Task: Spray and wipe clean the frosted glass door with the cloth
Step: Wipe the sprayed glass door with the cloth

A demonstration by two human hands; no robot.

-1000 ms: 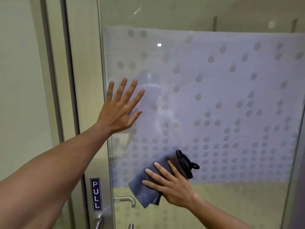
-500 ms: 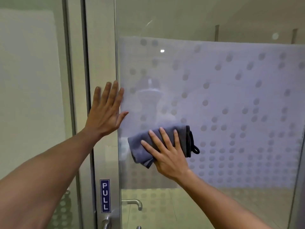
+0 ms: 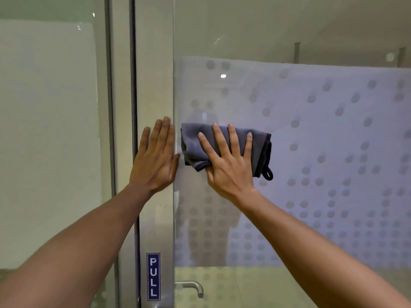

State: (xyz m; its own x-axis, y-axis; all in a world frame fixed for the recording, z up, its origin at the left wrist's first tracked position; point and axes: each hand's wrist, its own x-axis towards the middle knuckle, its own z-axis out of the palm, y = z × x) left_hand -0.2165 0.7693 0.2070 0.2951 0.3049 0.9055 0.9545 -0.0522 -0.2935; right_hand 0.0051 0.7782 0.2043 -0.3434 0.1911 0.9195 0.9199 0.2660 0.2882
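Grey microfiber cloth (image 3: 224,144) folded, pinned flat on frosted glass door (image 3: 311,152) near its left edge. Right hand (image 3: 229,165) grip open, fingers spread, pressing it. Left hand (image 3: 155,158) open too, flat on metal door frame (image 3: 154,85). PULL sticker (image 3: 153,276) below, lever handle (image 3: 191,287) behind glass.

Soft even light — edges bowed

I see a blue PULL sign (image 3: 153,276), white letters stacked vertically, low on a metal stile (image 3: 154,85). Just right of it, behind the glass, a lever handle (image 3: 192,286). Left of the stile: a dark seal (image 3: 133,85) and a side pane (image 3: 51,130).
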